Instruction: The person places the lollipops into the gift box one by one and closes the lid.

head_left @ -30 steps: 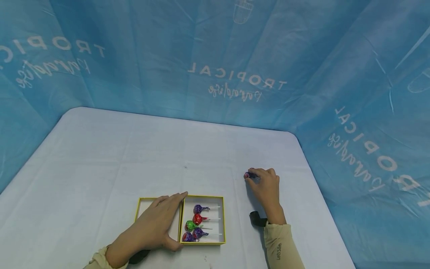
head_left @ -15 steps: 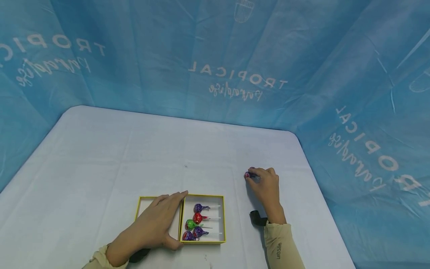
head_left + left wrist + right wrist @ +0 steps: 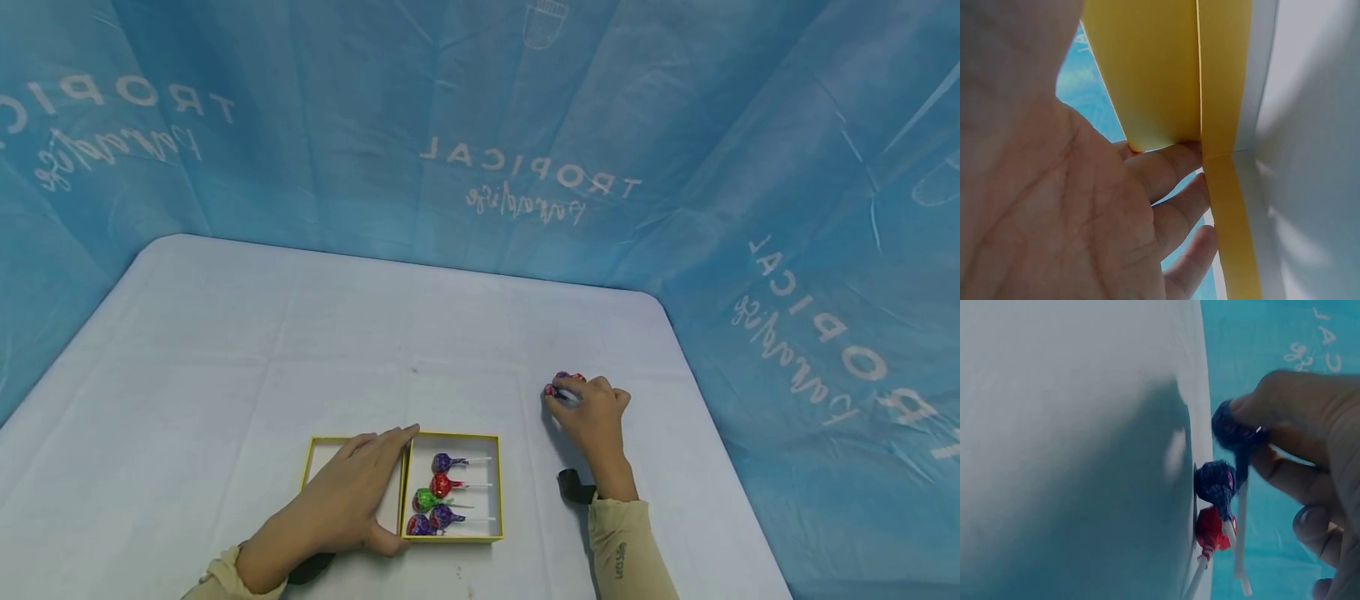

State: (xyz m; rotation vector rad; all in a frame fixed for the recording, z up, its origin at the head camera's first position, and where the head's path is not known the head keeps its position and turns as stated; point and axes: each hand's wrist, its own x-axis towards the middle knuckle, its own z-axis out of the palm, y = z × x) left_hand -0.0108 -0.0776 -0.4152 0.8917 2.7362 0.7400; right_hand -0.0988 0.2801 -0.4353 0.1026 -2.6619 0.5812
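right hand shifts slightly, baring a red lollipop; its fingers pinch a purple lollipop, stick toward the bench's right edge. leftward, farther from the far edge, left hand rests, fingers relaxed, on the yellow-edged box.

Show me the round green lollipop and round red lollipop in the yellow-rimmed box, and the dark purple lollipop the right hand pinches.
Round green lollipop [image 3: 424, 500], head view: on its wrapped ball.
Round red lollipop [image 3: 441, 485], head view: on its wrapped ball.
Dark purple lollipop [image 3: 1227, 429], right wrist view: on its wrapped ball.
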